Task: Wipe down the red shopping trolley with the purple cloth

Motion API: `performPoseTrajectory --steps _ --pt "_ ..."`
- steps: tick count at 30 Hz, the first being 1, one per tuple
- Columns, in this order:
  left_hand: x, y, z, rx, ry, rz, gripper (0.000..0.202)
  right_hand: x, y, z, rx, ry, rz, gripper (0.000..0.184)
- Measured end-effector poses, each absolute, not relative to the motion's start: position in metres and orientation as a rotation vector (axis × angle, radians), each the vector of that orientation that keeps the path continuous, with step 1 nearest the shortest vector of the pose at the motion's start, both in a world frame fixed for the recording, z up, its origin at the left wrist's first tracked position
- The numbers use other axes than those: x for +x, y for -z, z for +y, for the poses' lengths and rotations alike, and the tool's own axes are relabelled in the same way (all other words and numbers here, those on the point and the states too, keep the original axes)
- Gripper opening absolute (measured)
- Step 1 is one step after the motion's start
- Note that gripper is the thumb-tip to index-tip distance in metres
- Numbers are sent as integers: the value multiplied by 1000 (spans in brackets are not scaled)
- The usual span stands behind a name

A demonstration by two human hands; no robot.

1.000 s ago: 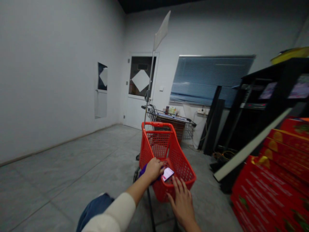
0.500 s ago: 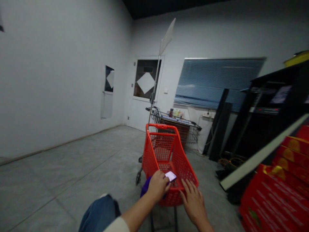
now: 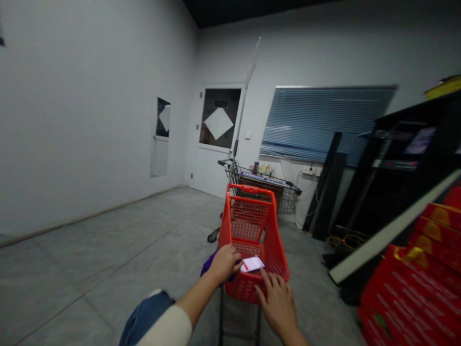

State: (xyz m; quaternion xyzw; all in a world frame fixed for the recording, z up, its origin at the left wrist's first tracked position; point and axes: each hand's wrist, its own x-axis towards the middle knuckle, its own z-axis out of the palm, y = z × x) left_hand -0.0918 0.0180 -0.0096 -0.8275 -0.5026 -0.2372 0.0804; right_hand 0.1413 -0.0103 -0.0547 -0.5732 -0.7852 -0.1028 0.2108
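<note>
Basket status? Red mesh shopping cart (image 3: 248, 226) is dead ahead of the camera. What's at its near end?

> Lit phone (image 3: 252, 264), blurred, might be a card. Lies just inside the basket, beside the near rim (image 3: 237, 283).

Grips?

> Left grip (image 3: 225, 263) is curled narrow over that rim. Purple cloth (image 3: 207, 265) is bunched under it, outside the basket wall. Can't tell if it's pinching cloth, rim or both.
> Right grip (image 3: 277, 307) is wide, holding nothing, with fingers (image 3: 268, 283) spread just short of the phone. Contact unclear.

Why that layout?

> My read: phone sits at the near end so both hands can reach it and its screen faces the person. Left hand on the rim would steady the cart.

Surroundings?

> Wire cart (image 3: 284, 194) beyond it, near the door (image 3: 219, 139). Red cartons (image 3: 406, 298) stacked on the right, beside black shelving (image 3: 406, 202).
</note>
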Motion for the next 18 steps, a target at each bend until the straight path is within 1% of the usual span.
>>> performPoseTrajectory --steps 3,7,10,14,18 --pt "-102 5 23 -2453 687 -1597 17 144 48 -4 -1590 234 -2244 51" --pt "-95 13 20 -2349 750 -1743 17 149 48 -2 -1646 169 -2257 61" --pt "-75 20 12 -2185 786 -1894 18 144 54 -5 -1691 191 -2222 66" --pt "-42 18 2 -2078 748 -2045 19 137 59 -8 -1722 265 -2171 65" --pt "-30 12 0 -2122 679 -2042 22 138 57 -11 -1721 283 -2160 63"
